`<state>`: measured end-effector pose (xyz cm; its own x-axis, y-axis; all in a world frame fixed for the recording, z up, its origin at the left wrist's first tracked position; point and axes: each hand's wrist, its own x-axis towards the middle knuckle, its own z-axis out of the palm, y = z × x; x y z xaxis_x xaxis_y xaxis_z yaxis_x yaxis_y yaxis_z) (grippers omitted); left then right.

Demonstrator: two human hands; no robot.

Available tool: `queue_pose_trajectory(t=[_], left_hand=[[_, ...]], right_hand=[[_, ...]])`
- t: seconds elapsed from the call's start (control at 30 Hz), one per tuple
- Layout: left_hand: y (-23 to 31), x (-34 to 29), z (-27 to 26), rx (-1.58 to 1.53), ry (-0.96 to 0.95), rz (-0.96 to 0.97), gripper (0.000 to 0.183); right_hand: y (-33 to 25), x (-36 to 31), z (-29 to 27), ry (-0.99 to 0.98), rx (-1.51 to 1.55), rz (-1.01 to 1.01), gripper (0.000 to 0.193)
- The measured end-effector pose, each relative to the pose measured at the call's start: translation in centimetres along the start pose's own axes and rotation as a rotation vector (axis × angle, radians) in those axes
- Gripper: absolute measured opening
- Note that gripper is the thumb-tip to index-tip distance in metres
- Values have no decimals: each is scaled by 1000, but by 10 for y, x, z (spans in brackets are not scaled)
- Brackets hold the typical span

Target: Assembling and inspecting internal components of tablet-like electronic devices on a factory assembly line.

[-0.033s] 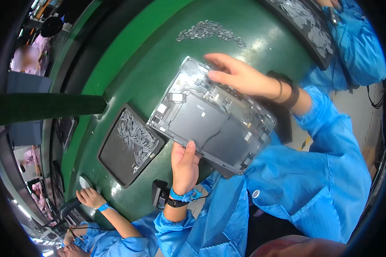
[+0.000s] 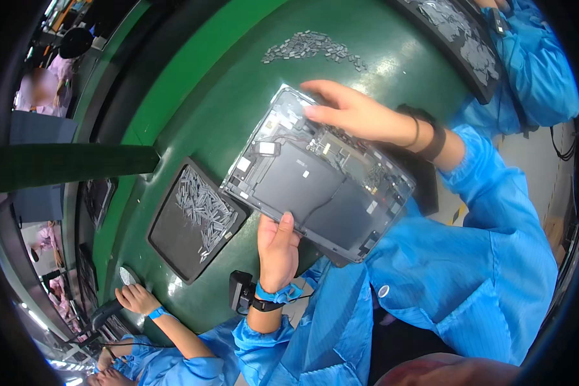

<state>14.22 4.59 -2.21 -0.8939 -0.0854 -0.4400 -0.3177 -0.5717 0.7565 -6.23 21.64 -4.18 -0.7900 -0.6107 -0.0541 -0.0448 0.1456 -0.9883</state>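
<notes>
Holding the opened tablet (image 2: 318,180) tilted above the green counter (image 2: 238,83), your left hand (image 2: 278,248) has its fingers clamped on the near edge. Your right hand (image 2: 357,114) lies on its upper part, fingers together and flat. A black tray (image 2: 174,241) of small metal parts (image 2: 202,209) sits just left.

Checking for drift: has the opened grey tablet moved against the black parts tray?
No. The opened grey tablet sits just as before beside the black parts tray.

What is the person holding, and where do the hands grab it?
An opened tablet, its insides showing. The left hand grips its near long edge, thumb on top. The right hand lies flat on its far top corner.
</notes>
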Motion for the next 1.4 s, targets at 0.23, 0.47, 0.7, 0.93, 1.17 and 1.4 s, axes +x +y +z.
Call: queue_pose_trajectory(t=[0.23, 0.47, 0.7, 0.93, 1.17, 1.4], left_hand=[[-8, -1, -2, 8, -5, 43, 43], [-12, 3, -2, 89, 36, 107, 44], [-14, 0, -4, 143, 53, 191, 44], [6, -1, 10, -109, 75, 109, 41], [50, 22, 22, 39, 102, 96, 38], [106, 69, 5, -58, 126, 81, 30]], right_hand=[[-7, 8, 11, 0, 254, -62, 48], [-3, 4, 14, 58, 241, -145, 51], [-21, 6, 3, -118, 528, 206, 41], [-27, 11, 6, -108, 483, 111, 29], [-50, 37, -8, -176, 859, 170, 28], [-42, 50, -32, 270, 816, -60, 34]])
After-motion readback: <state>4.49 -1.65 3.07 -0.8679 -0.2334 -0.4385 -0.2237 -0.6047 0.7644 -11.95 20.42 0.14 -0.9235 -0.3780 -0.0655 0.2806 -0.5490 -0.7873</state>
